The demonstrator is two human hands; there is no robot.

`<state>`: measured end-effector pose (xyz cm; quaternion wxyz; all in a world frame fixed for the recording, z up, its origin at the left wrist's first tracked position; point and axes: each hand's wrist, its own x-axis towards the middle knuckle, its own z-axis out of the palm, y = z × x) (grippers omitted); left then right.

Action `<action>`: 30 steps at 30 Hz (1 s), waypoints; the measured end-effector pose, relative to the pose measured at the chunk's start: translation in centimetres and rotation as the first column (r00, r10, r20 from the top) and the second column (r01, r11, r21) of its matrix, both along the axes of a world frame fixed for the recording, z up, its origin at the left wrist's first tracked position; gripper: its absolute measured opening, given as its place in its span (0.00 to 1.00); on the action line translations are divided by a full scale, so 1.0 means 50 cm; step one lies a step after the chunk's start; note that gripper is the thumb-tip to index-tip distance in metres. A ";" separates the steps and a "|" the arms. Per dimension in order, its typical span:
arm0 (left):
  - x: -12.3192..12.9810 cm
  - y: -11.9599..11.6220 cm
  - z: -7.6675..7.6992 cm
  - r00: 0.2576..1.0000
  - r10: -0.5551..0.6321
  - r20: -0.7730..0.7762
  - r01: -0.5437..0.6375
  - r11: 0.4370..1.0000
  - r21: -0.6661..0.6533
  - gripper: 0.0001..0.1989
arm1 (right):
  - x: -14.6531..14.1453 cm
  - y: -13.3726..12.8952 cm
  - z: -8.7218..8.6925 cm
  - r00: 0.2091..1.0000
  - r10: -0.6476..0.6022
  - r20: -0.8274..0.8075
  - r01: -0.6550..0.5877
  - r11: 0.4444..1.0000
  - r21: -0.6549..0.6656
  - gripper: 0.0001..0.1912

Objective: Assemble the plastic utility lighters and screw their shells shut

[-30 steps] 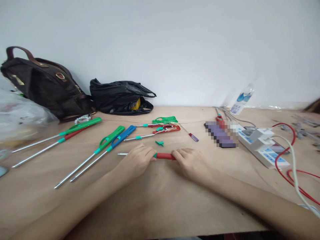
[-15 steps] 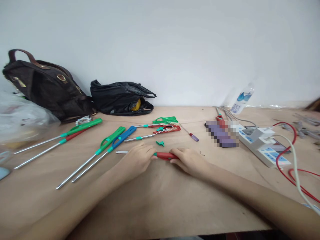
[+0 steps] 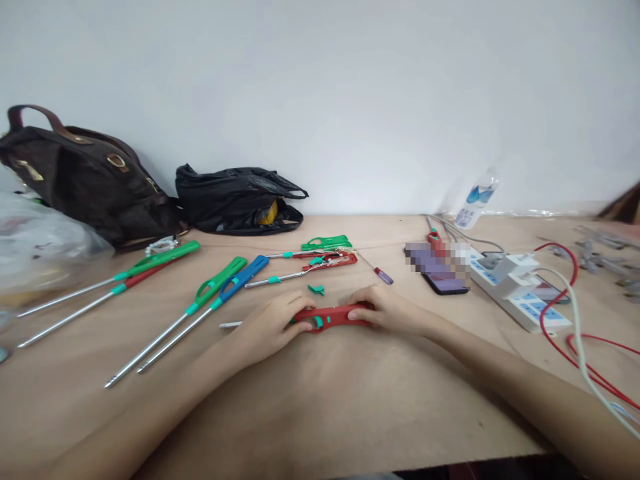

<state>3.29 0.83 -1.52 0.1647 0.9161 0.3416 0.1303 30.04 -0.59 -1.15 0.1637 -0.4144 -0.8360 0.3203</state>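
Low over the table, both hands grip a red long-necked lighter (image 3: 333,316) that lies crosswise. My left hand (image 3: 273,323) is closed round the end near its trigger loop, and the metal tube pokes out to the left beyond it. Fingers and thumb of my right hand (image 3: 383,310) pinch the other end of the red handle. Just behind lies a small green plastic piece (image 3: 316,289). Farther back are opened lighters with red half shells (image 3: 345,260), a green half shell (image 3: 327,243) and a screwdriver (image 3: 383,275) with a purple handle.
Green and blue lighters (image 3: 245,277) and another pair (image 3: 165,257) lie to the left. A brown bag (image 3: 95,180) and a black plastic bag (image 3: 230,200) stand against the wall. At right are a phone (image 3: 440,270), a power strip (image 3: 520,303) with cables, and a bottle (image 3: 475,200).
The red lighter has turned so its broad side and trigger loop show. Both hands' grips have shifted along with it, and the whole view has moved slightly.
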 end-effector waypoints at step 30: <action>0.041 -0.031 -0.039 0.964 -0.182 -0.191 0.254 0.843 0.474 0.21 | 0.109 0.018 0.068 0.812 -0.053 0.582 0.034 0.998 0.044 0.09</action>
